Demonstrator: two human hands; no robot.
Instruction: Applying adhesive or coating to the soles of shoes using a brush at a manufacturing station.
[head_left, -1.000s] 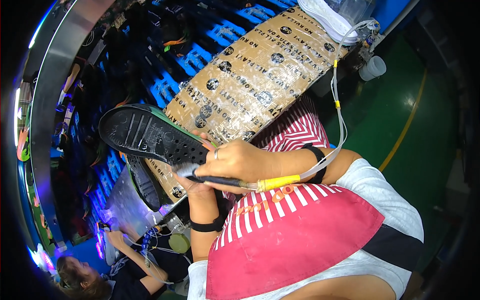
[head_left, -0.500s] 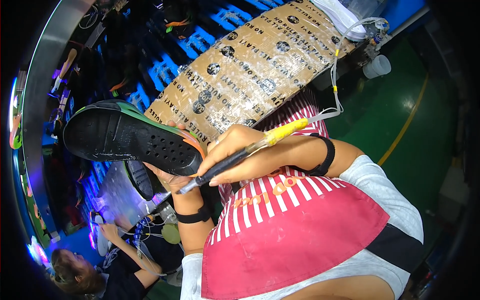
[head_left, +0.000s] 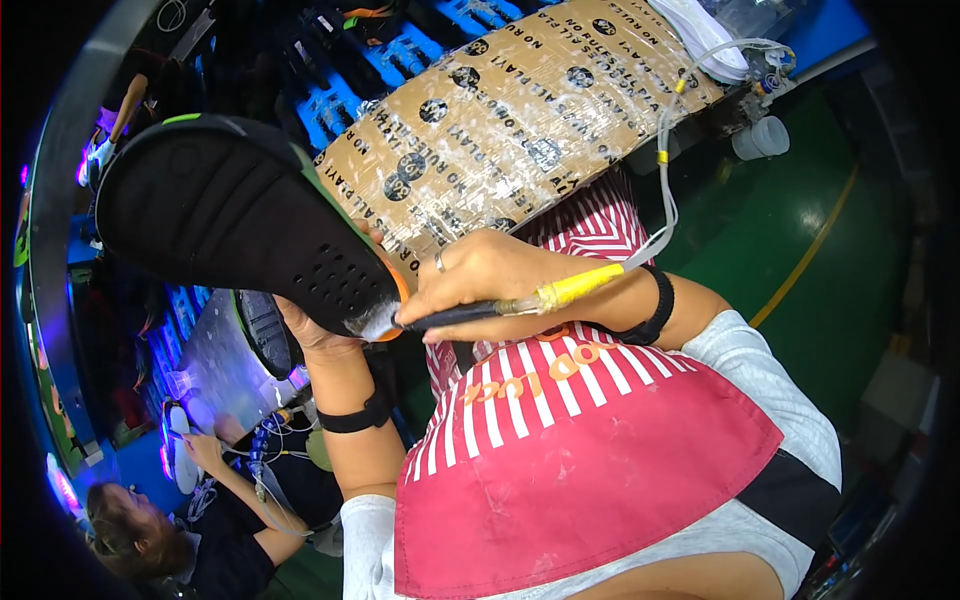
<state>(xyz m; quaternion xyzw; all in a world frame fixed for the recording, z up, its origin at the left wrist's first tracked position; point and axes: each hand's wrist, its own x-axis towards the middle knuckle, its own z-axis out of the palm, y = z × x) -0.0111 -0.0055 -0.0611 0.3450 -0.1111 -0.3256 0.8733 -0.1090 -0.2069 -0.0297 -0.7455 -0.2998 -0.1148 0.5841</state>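
My left hand (head_left: 318, 333) grips a black shoe sole (head_left: 240, 220) near its right end, with fingertips showing over the far edge. The sole has several small holes and a green and orange rim. My right hand (head_left: 480, 272) is closed around a dark-handled glue brush (head_left: 450, 318), fed by a clear tube through a yellow-wrapped joint (head_left: 580, 287). The pale bristles (head_left: 375, 322) touch the sole's right end, beside the orange edge, where a whitish wet patch shows.
A cardboard-covered board (head_left: 500, 130) spans the bench ahead, with a white sole (head_left: 705, 40) at its far right. A white cup (head_left: 762, 138) sits beyond it. Blue racks (head_left: 330, 110) lie behind. Another dark sole (head_left: 262, 330) rests at left, near a co-worker's hand (head_left: 205, 455).
The sole has come closer and tilted, its left end now larger in view. My right hand has brought the brush from below the sole's edge onto its surface.
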